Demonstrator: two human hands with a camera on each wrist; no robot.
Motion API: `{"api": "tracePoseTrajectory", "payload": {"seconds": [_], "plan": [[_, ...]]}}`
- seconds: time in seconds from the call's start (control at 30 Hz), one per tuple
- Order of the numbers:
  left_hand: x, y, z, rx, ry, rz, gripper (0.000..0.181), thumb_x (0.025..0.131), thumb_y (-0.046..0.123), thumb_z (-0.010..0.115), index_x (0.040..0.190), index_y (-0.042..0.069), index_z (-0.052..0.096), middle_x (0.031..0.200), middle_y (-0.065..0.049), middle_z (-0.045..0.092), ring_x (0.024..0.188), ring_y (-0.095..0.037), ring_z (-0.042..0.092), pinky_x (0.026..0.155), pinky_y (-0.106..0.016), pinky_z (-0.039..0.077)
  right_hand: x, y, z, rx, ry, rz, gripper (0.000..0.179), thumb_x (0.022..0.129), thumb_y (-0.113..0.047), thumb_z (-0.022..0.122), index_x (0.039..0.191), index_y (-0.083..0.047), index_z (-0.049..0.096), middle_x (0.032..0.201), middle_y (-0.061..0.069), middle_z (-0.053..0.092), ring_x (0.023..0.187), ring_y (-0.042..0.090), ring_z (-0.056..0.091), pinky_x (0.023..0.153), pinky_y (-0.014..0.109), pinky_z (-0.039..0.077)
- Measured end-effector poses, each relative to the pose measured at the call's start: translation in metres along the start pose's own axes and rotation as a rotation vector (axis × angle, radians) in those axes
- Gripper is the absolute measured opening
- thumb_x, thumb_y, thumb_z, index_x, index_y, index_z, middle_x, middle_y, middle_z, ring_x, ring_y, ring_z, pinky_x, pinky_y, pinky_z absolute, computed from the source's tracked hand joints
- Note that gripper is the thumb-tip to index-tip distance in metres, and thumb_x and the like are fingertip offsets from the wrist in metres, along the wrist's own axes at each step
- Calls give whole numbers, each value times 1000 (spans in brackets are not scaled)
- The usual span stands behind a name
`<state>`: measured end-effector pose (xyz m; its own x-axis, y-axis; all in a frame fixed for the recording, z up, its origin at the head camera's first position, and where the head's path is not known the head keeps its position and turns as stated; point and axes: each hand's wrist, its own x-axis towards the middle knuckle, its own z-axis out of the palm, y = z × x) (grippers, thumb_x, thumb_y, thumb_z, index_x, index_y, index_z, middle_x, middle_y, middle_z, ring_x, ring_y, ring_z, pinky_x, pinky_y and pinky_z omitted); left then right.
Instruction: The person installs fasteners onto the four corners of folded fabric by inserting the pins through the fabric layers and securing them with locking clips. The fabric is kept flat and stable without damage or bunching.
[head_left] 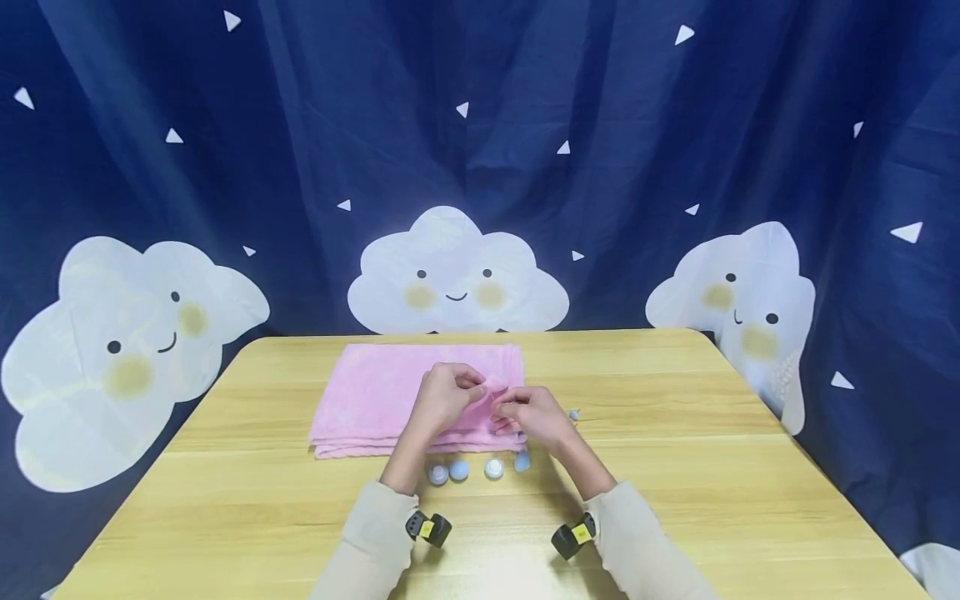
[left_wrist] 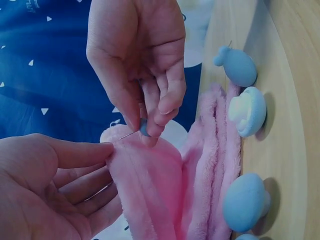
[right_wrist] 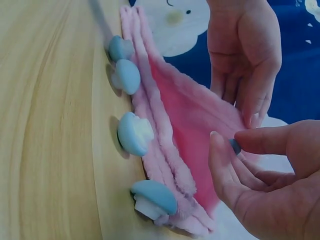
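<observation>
A folded pink plush cloth (head_left: 390, 387) lies on the table, its near right part lifted. My left hand (head_left: 446, 396) pinches the raised edge between thumb and fingers; the left wrist view shows this left hand (left_wrist: 55, 185) at lower left. My right hand (head_left: 534, 414) pinches the small blue head of a pin (right_wrist: 235, 146) between thumb and forefinger. The pin's thin metal shaft (left_wrist: 129, 135) reaches to the cloth edge beside the left fingertips. Whether its tip has gone into the cloth I cannot tell.
Several blue-and-white mushroom-shaped pieces (head_left: 493, 468) sit along the cloth's near edge, between my forearms. A small blue object (head_left: 573, 414) lies beyond my right wrist. The wooden table (head_left: 712, 467) reaches back to a dark blue curtain (head_left: 465, 167) printed with clouds.
</observation>
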<state>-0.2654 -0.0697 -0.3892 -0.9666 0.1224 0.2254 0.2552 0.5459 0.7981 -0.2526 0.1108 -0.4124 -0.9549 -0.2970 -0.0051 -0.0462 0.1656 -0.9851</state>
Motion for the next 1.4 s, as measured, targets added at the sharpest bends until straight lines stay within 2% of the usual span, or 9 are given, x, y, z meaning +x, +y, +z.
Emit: {"api": "tracePoseTrajectory", "payload": {"seconds": [0.2, 0.5, 0.73, 0.93, 1.07, 1.17, 1.23, 1.33, 1.4], "plan": [[1, 1, 1, 2, -19, -7, 8, 84, 10, 80, 91, 10, 78, 88, -7, 79, 85, -23, 74, 85, -42, 57, 1, 1, -1, 13, 12, 11, 29, 97, -2, 57, 113, 21, 62, 98, 36, 69, 83, 29, 73, 79, 39, 62], [1, 0, 2, 12, -18, -9, 8, 83, 12, 81, 91, 11, 78, 88, -6, 79, 86, -22, 74, 85, -42, 56, 3, 5, 0, 32, 15, 28, 28, 97, -2, 56, 112, 22, 61, 97, 34, 69, 78, 20, 71, 78, 35, 61], [-1, 0, 3, 16, -69, 5, 9, 83, 13, 82, 91, 10, 79, 86, -5, 79, 84, -21, 73, 83, -42, 56, 3, 8, -1, 78, 23, 57, 26, 94, -2, 59, 108, 20, 62, 94, 28, 71, 76, 18, 70, 78, 35, 61], [-1, -1, 6, 41, -74, 20, 5, 89, 16, 76, 88, 12, 79, 91, -3, 79, 95, -25, 73, 90, -46, 55, 5, 14, -7, 145, -11, 102, 26, 92, 1, 59, 112, 19, 59, 93, 19, 71, 79, 17, 69, 81, 32, 60], [-1, 0, 8, 39, -83, 8, 4, 87, 15, 77, 89, 12, 80, 90, -4, 79, 92, -24, 73, 86, -44, 55, 5, 16, -13, 186, -83, 110, 32, 92, 4, 56, 118, 23, 54, 93, 14, 72, 82, 17, 70, 86, 34, 60], [-2, 0, 11, 39, -104, 3, 8, 84, 13, 80, 92, 12, 80, 88, -6, 79, 86, -22, 73, 81, -40, 56, 4, 15, -18, 200, -149, 134, 36, 93, 4, 53, 122, 25, 52, 100, 18, 72, 88, 18, 71, 94, 39, 58], [-2, -1, 13, 42, -117, 5, 11, 82, 11, 80, 94, 12, 79, 86, -6, 79, 82, -19, 73, 77, -37, 56, 4, 15, -21, 205, -179, 163, 36, 96, 1, 49, 124, 24, 51, 107, 26, 71, 92, 21, 71, 98, 42, 55], [-3, 0, 16, 47, -131, 5, 14, 81, 9, 81, 94, 12, 79, 83, -6, 78, 75, -15, 70, 71, -32, 54, 5, 15, -24, 208, -189, 209, 38, 101, -6, 43, 125, 22, 52, 119, 35, 65, 100, 27, 71, 102, 45, 53], [-4, 0, 19, 49, -141, 2, 14, 80, 8, 82, 93, 11, 79, 81, -6, 77, 71, -14, 68, 68, -31, 53, 7, 15, -24, 219, -181, 235, 41, 105, -14, 40, 125, 19, 52, 122, 37, 64, 105, 31, 70, 103, 46, 52]]}}
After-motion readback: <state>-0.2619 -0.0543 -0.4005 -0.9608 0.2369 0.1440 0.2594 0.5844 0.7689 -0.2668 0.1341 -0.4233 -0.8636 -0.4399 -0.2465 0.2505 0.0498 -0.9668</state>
